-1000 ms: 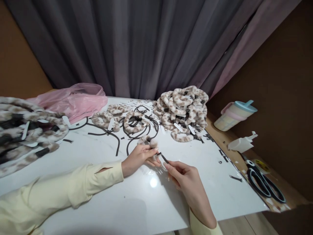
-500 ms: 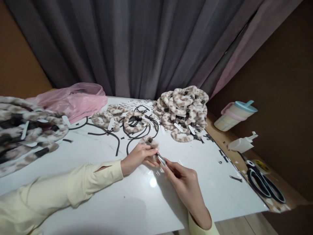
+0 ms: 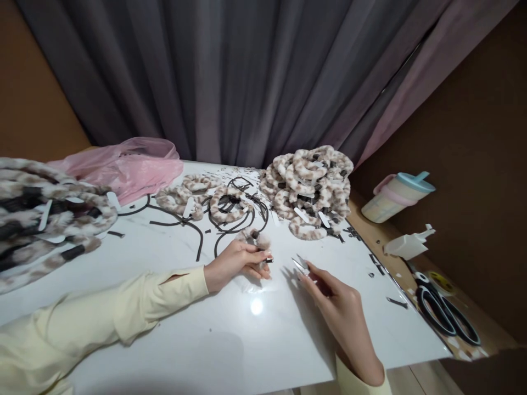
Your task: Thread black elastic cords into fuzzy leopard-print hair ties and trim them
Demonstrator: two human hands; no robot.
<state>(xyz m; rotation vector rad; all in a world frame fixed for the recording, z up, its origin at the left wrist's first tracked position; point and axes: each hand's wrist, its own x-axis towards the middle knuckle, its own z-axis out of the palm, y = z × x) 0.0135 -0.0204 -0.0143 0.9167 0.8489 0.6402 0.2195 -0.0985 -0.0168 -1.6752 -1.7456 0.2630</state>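
My left hand (image 3: 236, 263) rests on the white table (image 3: 230, 334) with its fingers closed round a furry leopard-print headband (image 3: 255, 240), whose dark bare end (image 3: 268, 260) sticks out past the fingertips. My right hand (image 3: 335, 304) lies a little to the right, apart from the headband, pinching a small clear strip (image 3: 301, 264) between thumb and fingers. Both sleeves are pale yellow.
A heap of furry headbands (image 3: 310, 184) lies at the back right, another (image 3: 45, 219) at the far left. Loose black bands (image 3: 193, 230) and furry ones (image 3: 224, 203) sit mid-table by a pink plastic bag (image 3: 127, 167). Black scissors (image 3: 447, 312), a lidded cup (image 3: 397, 195) and scraps lie right of the table.
My right hand has pulled away to the right from the headband's dark end, now holding a clear strip. My left hand keeps its grip and has barely moved.
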